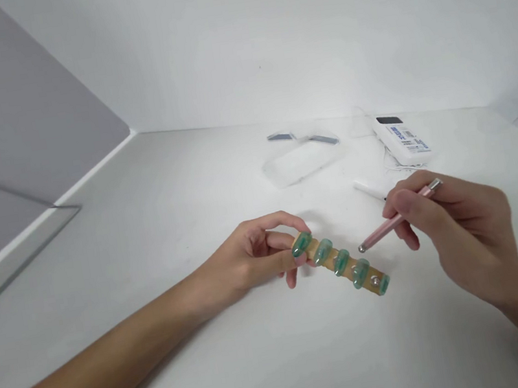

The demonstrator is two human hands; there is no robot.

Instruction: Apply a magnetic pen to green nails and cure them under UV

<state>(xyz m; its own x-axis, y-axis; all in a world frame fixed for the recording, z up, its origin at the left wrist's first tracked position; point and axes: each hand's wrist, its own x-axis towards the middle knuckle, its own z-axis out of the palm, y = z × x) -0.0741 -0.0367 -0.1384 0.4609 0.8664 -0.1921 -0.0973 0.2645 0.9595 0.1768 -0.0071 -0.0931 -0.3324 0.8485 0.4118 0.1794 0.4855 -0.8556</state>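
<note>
My left hand [270, 248] pinches one end of a narrow tan nail display strip [348, 269], held tilted above the table. Along the strip sit several glossy green false nails [341, 262], and a small shiny silver gem or stud [375, 281] shows near its far end. Between the thumb and fingers of my right hand [456, 228] is a pink pen-like tool [387, 226] with a rounded metallic tip. That tip is just to the right of the strip, apart from it.
On the white table [166, 202] lie a clear tray-like piece [303, 161] with dark strips behind it, a white power bank [403, 141] with a cable, and a white pen [369, 189]. A bent metal frame [16, 245] stands at left. White panels rise behind.
</note>
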